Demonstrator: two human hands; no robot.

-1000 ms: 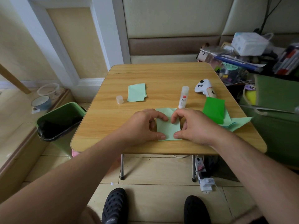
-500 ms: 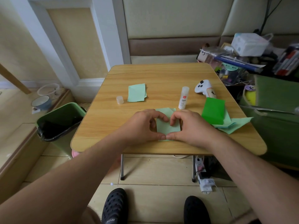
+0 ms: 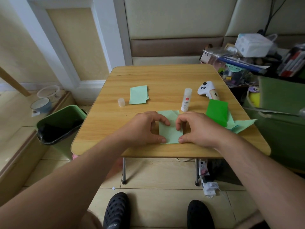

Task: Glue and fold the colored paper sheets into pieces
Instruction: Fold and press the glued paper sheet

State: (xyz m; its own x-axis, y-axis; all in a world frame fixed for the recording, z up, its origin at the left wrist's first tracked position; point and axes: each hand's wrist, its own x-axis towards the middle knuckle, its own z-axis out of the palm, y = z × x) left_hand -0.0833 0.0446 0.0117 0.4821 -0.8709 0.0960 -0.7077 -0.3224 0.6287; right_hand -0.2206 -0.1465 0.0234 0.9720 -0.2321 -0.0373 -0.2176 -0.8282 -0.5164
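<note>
A light green paper piece [image 3: 170, 133], partly folded, lies near the front edge of the wooden table [image 3: 165, 76]. My left hand [image 3: 145, 128] holds its left side with curled index finger and thumb. On its right side, my right hand [image 3: 198, 129] pinches it the same way. An uncapped white glue stick [image 3: 186, 100] stands just behind the paper, and its cap [image 3: 121, 102] sits to the left. Folded light green pieces [image 3: 138, 95] lie further back. A dark green paper stack [image 3: 217, 112] rests on loose light green sheets [image 3: 242, 124] at the right.
A white game controller [image 3: 208, 90] lies at the back right of the table. On the floor to the left stands a green waste bin [image 3: 61, 121]. Cluttered boxes and bags [image 3: 255, 52] crowd the right side. My two dark shoes show below the table.
Both hands shifted slightly on the paper; my index fingers moved down onto its middle and the thumbs stayed at the near edge. The paper stayed in place.
</note>
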